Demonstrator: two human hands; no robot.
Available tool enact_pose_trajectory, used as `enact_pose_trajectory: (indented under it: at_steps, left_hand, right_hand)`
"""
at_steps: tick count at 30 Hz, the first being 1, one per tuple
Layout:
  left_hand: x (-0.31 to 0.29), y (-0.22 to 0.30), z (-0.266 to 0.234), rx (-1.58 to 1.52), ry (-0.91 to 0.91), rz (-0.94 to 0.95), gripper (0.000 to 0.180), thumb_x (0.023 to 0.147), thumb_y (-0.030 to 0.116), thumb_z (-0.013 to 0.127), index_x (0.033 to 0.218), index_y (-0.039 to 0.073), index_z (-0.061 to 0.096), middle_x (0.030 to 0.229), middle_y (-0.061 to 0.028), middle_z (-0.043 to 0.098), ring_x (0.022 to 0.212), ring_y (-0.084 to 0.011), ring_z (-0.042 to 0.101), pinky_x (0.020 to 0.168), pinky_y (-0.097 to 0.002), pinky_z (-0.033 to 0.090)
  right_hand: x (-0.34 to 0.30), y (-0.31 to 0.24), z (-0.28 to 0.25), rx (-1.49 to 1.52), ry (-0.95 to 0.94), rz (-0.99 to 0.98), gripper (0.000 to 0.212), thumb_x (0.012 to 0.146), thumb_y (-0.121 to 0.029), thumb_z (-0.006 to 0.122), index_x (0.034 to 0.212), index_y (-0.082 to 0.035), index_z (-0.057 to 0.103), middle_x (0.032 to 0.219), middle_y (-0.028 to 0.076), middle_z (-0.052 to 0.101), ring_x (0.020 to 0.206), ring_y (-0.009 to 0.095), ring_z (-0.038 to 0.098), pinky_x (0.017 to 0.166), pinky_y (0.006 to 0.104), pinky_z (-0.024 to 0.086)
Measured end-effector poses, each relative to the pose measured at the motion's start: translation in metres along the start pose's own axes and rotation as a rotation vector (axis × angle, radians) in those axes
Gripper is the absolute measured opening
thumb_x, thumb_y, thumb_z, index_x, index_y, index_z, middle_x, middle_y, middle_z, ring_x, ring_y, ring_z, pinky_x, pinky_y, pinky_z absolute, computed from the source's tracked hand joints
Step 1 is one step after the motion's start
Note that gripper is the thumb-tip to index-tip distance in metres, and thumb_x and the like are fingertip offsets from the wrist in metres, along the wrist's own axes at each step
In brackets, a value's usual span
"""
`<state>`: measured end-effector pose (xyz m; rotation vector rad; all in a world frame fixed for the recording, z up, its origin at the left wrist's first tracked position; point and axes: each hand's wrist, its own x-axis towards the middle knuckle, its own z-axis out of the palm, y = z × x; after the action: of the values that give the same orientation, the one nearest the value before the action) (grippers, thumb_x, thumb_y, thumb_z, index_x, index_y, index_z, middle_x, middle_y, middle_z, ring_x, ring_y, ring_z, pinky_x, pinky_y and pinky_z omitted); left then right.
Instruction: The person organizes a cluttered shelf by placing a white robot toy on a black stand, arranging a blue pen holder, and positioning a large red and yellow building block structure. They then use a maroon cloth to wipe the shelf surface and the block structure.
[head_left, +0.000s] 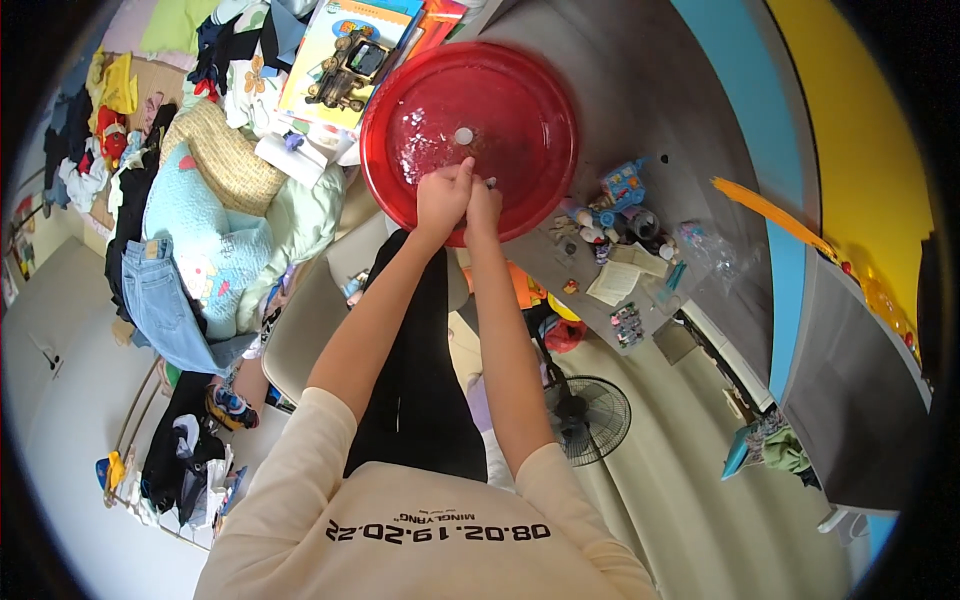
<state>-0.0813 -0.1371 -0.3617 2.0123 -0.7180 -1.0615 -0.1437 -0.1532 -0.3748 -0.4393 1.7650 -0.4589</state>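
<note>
Head view: both hands together over red basin (520,75) – left hand (443,197), right hand (483,208) (fingers' grip unclear).

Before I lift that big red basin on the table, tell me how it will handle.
The red basin looks like thin, glossy plastic: probably light, somewhat flexible. It seems wet inside, so likely slippery. It overhangs the grey table edge, so pushing may tip it.
</note>
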Motion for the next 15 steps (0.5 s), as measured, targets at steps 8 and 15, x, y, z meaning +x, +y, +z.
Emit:
enact_pose_trajectory:
  at_steps: [8, 15]
  left_hand:
    - [-0.01, 0.043, -0.021, 0.306, -0.19, 0.31, 0.039, 0.088, 0.033, 0.05, 0.07, 0.0, 0.061, 0.069, -0.0196, 0.06, 0.065, -0.0376, 0.058, 0.059, -0.0432, 0.045]
    - [-0.029, 0.053, -0.076, -0.014, -0.484, 0.396, 0.057, 0.073, 0.02, 0.074, 0.12, 0.006, 0.044, 0.112, -0.0096, 0.051, 0.099, -0.018, 0.051, 0.088, -0.0295, 0.041]
  right_hand:
    - [-0.006, -0.006, -0.028, 0.435, -0.441, 0.319, 0.034, 0.085, -0.036, 0.049, 0.101, -0.006, 0.055, 0.097, 0.007, 0.06, 0.089, 0.02, 0.058, 0.072, 0.0375, 0.049]
    - [-0.077, -0.051, -0.079, 0.82, -0.696, 0.066, 0.053, 0.092, -0.052, 0.03, 0.123, -0.013, 0.047, 0.124, 0.005, 0.05, 0.114, 0.022, 0.047, 0.095, 0.0442, 0.038]
